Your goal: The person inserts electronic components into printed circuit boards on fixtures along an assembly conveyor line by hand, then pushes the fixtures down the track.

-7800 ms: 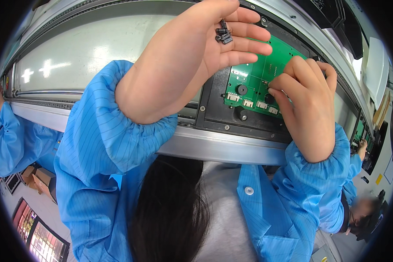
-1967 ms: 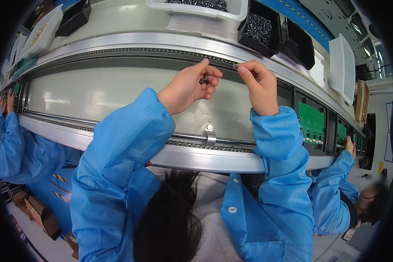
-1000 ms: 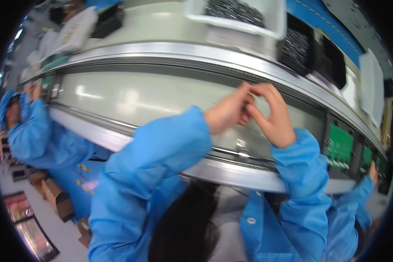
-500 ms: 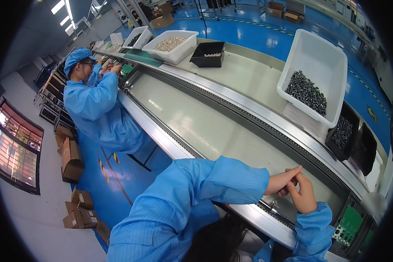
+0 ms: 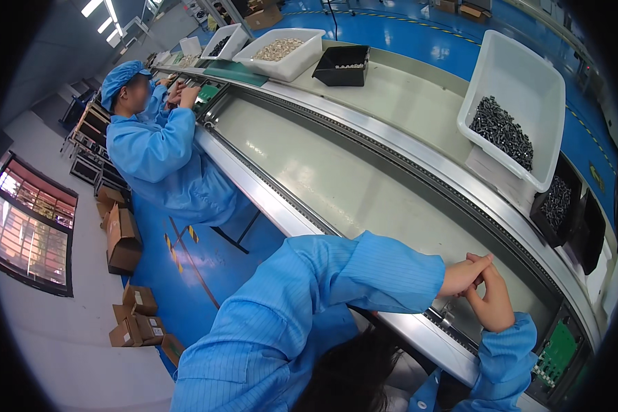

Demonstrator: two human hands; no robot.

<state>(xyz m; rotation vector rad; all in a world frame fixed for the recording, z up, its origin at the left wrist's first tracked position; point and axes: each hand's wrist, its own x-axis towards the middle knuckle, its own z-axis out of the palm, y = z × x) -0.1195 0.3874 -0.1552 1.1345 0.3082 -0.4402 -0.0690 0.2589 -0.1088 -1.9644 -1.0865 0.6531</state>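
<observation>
Above the conveyor (image 5: 309, 161), my left hand (image 5: 459, 277) touches my right hand (image 5: 494, 303). Cannot tell whether either pinches anything. Green circuit board (image 5: 560, 347) near right sleeve (image 5: 505, 353).

A long, pale counter (image 5: 402, 103) runs diagonally beside a metal-railed conveyor (image 5: 302, 168). Along the counter, left to right, stand a white bin (image 5: 233, 40), a white tub (image 5: 296, 67) of pale parts, a small black tray (image 5: 340, 77), a large white container (image 5: 522, 65) and two black bins (image 5: 544, 218). The conveyor carries green circuit boards (image 5: 562, 347).
</observation>
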